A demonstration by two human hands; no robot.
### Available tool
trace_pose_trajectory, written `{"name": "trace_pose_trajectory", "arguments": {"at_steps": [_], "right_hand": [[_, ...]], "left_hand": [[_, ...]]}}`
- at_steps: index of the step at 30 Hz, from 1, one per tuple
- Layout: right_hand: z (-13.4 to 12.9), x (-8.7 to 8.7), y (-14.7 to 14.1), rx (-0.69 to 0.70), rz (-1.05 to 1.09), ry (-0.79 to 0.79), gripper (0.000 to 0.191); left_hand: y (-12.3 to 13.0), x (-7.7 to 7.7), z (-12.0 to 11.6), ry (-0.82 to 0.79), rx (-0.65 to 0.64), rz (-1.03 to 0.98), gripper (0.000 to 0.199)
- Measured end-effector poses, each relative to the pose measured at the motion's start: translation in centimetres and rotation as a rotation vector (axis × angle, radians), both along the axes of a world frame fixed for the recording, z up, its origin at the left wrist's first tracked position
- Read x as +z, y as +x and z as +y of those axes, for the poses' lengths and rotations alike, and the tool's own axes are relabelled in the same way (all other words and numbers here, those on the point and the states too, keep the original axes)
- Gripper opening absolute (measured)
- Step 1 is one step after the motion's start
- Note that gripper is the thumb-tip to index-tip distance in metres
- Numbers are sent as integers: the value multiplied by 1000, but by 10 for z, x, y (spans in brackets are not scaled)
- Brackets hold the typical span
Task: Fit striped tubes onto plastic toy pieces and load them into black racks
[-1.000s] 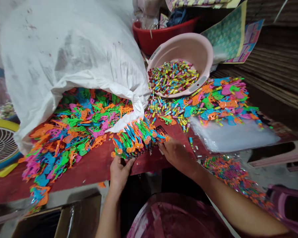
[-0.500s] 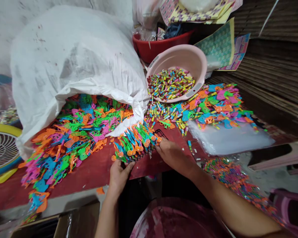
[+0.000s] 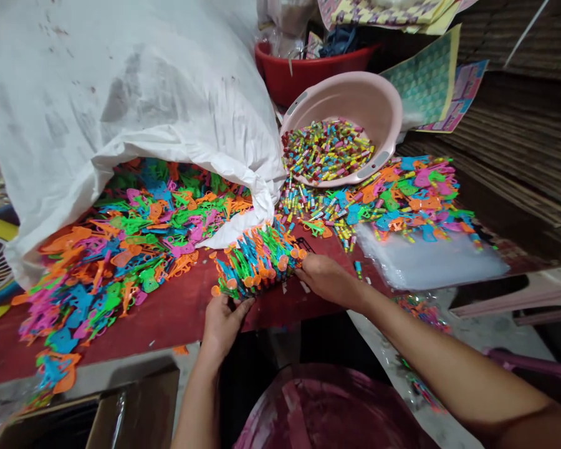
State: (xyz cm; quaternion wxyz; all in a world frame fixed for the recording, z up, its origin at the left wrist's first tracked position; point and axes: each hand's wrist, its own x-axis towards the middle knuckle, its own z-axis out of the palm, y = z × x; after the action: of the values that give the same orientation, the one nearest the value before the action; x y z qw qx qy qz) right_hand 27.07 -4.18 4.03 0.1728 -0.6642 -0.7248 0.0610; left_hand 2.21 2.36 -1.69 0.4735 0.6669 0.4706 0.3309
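A dark rack packed with upright rows of small plastic pieces in orange, green and blue sits on the red tabletop in front of me. Round orange ends of the pieces face my side. My left hand grips the rack's near left corner, thumb along its front edge. At the right end, my right hand is closed on the rack's edge, its fingertips partly hidden. Left of the rack spreads a heap of loose bright plastic pieces, spilling out of a big white sack.
A pink basin holds many small coloured tubes, with more scattered before it. Plastic pieces lie over clear plastic bags at right. Behind stands a red basin. An open cardboard box is below left.
The view has shifted slightly, so the sack and heap sit further left. Both hands keep their hold on the rack, which stays in nearly the same place.
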Motion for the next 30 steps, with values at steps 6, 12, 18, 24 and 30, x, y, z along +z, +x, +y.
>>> {"name": "trace_pose_trajectory", "arguments": {"at_steps": [6, 12, 18, 24, 30], "right_hand": [[6, -4, -5, 29, 29, -75, 19], [-1, -15, -1, 11, 190, 27, 11], [-2, -10, 3, -46, 232, -51, 16], [-3, -22, -7, -96, 114, -13, 11], [-12, -8, 8, -39, 209, 47, 10]], "left_hand": [[-3, -1, 1, 3, 25, 40, 31], [-3, -5, 0, 64, 24, 32, 30], [-5, -1, -2, 76, 37, 73, 33], [5, 5, -7, 86, 64, 65, 32], [10, 6, -11, 119, 239, 101, 38]]}}
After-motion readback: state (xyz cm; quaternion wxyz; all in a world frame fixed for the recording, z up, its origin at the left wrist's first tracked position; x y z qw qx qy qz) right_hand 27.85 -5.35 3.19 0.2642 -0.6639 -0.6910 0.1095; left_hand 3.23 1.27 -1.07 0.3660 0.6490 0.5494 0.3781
